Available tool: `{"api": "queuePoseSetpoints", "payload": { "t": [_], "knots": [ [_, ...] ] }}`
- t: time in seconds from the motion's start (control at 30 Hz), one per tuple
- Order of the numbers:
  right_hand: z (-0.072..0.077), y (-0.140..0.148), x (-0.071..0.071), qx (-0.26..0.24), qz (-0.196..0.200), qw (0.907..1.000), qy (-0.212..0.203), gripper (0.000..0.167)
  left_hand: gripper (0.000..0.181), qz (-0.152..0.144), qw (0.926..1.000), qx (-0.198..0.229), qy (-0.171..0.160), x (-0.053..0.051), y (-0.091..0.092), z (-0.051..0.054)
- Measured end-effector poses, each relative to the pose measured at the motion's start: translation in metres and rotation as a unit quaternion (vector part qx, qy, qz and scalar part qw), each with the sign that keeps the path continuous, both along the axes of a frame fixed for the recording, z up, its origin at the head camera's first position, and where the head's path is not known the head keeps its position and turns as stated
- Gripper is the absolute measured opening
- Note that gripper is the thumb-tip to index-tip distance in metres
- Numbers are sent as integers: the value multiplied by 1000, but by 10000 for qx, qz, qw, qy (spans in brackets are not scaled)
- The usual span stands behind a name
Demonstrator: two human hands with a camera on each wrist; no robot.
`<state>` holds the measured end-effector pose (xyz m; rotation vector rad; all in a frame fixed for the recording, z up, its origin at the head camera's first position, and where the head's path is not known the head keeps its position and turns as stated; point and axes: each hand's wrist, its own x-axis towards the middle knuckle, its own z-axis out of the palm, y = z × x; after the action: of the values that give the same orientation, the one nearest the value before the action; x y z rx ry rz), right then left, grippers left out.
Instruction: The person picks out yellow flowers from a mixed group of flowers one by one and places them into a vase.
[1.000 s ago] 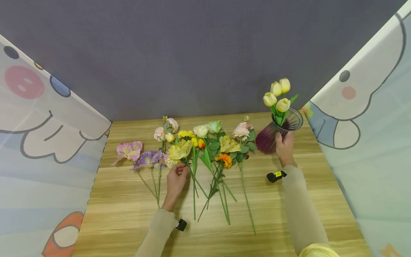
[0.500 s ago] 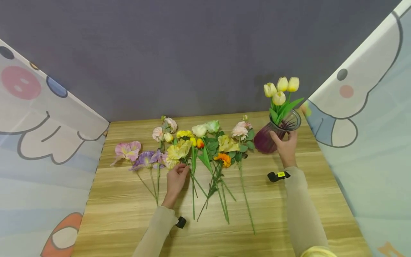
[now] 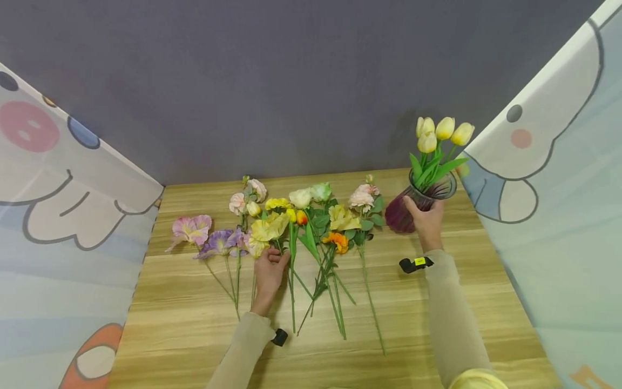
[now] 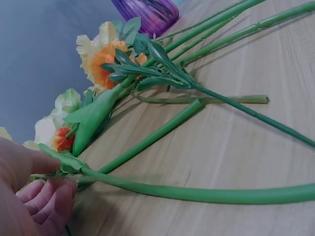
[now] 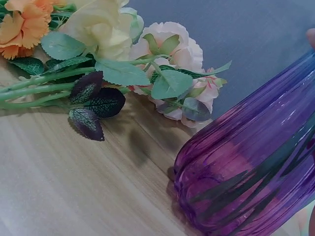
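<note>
A ribbed purple glass vase (image 3: 401, 213) leans at the table's right rear with several pale yellow tulips (image 3: 445, 128) standing in it. Around its neck, my right hand (image 3: 428, 222) grips the glass; the right wrist view shows the vase's tilted body (image 5: 246, 162) with green stems inside. At the middle left, my left hand (image 3: 269, 273) is at the stems just below a yellow ruffled flower (image 3: 270, 227). In the left wrist view, thumb and fingers of the left hand (image 4: 34, 191) close on a thin stem beside a thick green one (image 4: 216, 193).
Purple irises (image 3: 220, 243) and a pink one (image 3: 193, 229) lie to the left. Toward the vase lie an orange flower (image 3: 338, 241) and pink roses (image 3: 362, 198), stems pointing to the front of the wooden table (image 3: 184, 346). A grey wall (image 3: 291, 92) stands behind, printed side panels (image 3: 573, 162) beside.
The tulips have turned and spread rightward in the vase, and my right hand has shifted its hold at the neck. My left hand has moved slightly, with a stem now showing beside it.
</note>
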<state>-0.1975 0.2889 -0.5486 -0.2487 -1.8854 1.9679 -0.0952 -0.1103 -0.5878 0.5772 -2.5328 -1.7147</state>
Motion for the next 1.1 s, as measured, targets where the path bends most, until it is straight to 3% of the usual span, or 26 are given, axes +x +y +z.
{"api": "queuePoseSetpoints", "payload": {
  "t": [0.17, 0.47, 0.87, 1.1],
  "knots": [
    [-3, -2, 0, -61, -84, 9999, -73, 42, 23, 40, 10000, -2, 60, 2, -2, -1],
    [-9, 0, -2, -195, -105, 9992, 321, 47, 21, -31, 9984, 542, 136, 2, -7, -2],
    [-10, -2, -4, -219, -99, 9984, 512, 45, 20, -36, 9966, 816, 59, 1, -9, -3],
    [-10, -3, -3, -287, -63, 9982, 521, 50, 18, -24, 9947, 991, 269, -3, -9, 6]
  ]
}}
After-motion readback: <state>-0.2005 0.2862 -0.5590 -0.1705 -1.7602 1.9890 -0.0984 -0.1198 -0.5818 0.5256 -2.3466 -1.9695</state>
